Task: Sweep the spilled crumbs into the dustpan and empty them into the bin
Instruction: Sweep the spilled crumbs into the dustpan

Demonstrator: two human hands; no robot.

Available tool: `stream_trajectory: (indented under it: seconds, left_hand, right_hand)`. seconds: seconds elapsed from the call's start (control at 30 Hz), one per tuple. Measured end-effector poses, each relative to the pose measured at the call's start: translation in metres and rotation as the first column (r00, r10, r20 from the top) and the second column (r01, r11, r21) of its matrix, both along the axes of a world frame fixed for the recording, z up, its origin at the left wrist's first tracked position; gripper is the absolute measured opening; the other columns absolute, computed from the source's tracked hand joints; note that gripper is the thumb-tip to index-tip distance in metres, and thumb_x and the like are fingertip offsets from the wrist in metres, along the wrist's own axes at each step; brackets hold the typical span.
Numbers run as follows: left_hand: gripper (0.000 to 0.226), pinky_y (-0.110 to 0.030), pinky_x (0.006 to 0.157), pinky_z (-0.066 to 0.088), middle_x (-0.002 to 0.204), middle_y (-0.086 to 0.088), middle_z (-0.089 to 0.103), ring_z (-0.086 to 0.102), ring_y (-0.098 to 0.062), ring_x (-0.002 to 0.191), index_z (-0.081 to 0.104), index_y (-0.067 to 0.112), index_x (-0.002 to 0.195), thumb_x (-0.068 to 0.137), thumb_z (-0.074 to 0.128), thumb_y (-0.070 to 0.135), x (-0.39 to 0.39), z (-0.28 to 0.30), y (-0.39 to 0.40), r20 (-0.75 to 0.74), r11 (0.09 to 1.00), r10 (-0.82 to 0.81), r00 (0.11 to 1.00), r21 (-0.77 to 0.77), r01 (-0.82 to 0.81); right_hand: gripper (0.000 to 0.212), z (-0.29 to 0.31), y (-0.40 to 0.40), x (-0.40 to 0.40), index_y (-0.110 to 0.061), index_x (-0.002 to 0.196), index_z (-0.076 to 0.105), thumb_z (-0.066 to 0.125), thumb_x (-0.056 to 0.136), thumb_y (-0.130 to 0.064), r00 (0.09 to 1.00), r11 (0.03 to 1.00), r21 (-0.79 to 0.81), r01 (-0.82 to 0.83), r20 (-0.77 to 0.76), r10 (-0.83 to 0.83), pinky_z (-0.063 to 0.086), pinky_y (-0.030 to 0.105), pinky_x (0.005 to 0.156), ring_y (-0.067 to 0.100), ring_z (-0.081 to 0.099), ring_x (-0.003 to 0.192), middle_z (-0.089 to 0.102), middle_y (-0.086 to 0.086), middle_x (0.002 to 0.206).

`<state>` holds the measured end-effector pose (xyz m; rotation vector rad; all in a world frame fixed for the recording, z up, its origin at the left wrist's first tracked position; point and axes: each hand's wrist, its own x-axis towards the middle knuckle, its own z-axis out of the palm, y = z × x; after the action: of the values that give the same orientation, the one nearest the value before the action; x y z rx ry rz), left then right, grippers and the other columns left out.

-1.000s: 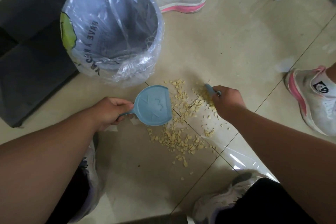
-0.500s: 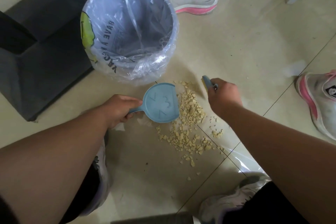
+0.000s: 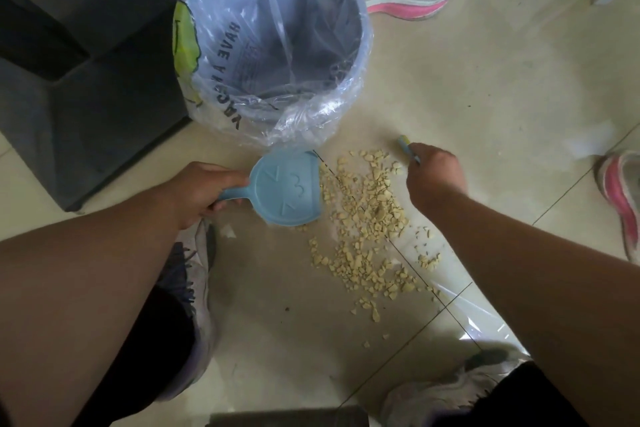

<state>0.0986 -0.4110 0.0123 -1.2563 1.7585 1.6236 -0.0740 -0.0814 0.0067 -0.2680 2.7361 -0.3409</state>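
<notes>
Since the frame 0.5 s ago, the right hand has drawn back from the pile toward its far right edge, and the crumbs lie slightly more bunched against the dustpan's mouth; the dustpan itself has barely shifted.

At the left, the left hand (image 3: 204,194) is clenched round the short handle of the blue dustpan (image 3: 287,189), which lies flat on the floor tiles (image 3: 485,80) with its open edge facing right, touching the near side of the crumbs. Just behind it stands the bin (image 3: 273,45), lined with a clear plastic bag and open at the top.

The crumbs (image 3: 367,218) spread from the dustpan's lip down and to the right, with 1 small cluster lying apart further right. They look dry, light and brittle, so they are likely to scatter or bounce under a hard stroke; short, low strokes should suit them. The dustpan looks like thin stiff plastic, light enough to slide if pushed, so holding it by the handle and pressing its lip down seems right.

At the right, the right hand (image 3: 436,180) grips a small brush (image 3: 405,144), of which only the blue tip shows; its bristles are hidden.
</notes>
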Motion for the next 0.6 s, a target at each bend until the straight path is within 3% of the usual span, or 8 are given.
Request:
stream_trajectory:
  seconds: [0.1,0.2,0.37,0.47,0.6]
  left_hand:
    - [0.028,-0.02,0.049,0.03,0.051,-0.002,0.061,0.042,-0.016,0.046,0.076,0.014,0.06,0.086,0.079,0.022,0.002,-0.002,-0.004,0.03,1.0,0.001,1.0,-0.03,0.0]
    - [0.017,-0.023,0.053,0.033,0.062,-0.007,0.062,0.045,-0.018,0.05,0.077,0.014,0.07,0.081,0.081,0.027,0.003,-0.002,-0.006,0.035,0.998,-0.023,0.999,-0.053,0.024]
    - [0.015,-0.023,0.053,0.035,0.067,-0.007,0.072,0.043,-0.017,0.049,0.081,0.017,0.072,0.081,0.079,0.028,0.007,0.004,-0.009,0.055,0.996,-0.051,0.997,-0.07,0.055]
    - [0.015,-0.024,0.053,0.035,0.074,-0.01,0.076,0.044,-0.018,0.051,0.082,0.017,0.076,0.077,0.079,0.032,0.008,0.006,-0.012,0.052,0.995,-0.047,0.998,-0.081,0.051]
    - [0.02,-0.025,0.054,0.037,0.069,-0.007,0.073,0.047,-0.018,0.053,0.082,0.017,0.077,0.071,0.082,0.037,0.008,0.005,-0.018,0.056,0.995,-0.028,0.998,-0.092,0.033]
  right_hand:
    - [0.029,-0.007,-0.01,0.024,-0.019,0.111,0.068,0.048,0.097,-0.004,0.997,0.997,-0.016,-0.074,0.026,0.074,0.035,0.02,0.05,0.016,0.054,0.062,0.061,0.005,0.082]
    - [0.033,-0.009,-0.016,0.051,-0.023,0.114,0.068,0.049,0.095,-0.003,0.989,0.99,-0.046,-0.137,0.053,0.139,0.033,0.02,0.049,0.016,0.053,0.064,0.059,0.003,0.085]
    - [0.032,0.002,-0.022,0.086,-0.02,0.115,0.067,0.05,0.095,-0.002,0.973,0.975,-0.083,-0.207,0.089,0.214,0.052,0.034,0.065,0.023,0.054,0.078,0.053,-0.004,0.083]
    - [0.026,0.006,-0.023,0.092,-0.02,0.105,0.066,0.05,0.095,-0.002,0.974,0.975,-0.105,-0.197,0.091,0.206,0.044,0.03,0.06,0.022,0.053,0.076,0.052,-0.005,0.08]
    - [0.024,0.012,-0.024,0.082,-0.017,0.1,0.067,0.05,0.096,-0.001,0.985,0.974,-0.155,-0.164,0.019,0.169,0.037,0.028,0.058,0.023,0.053,0.073,0.058,-0.001,0.077]
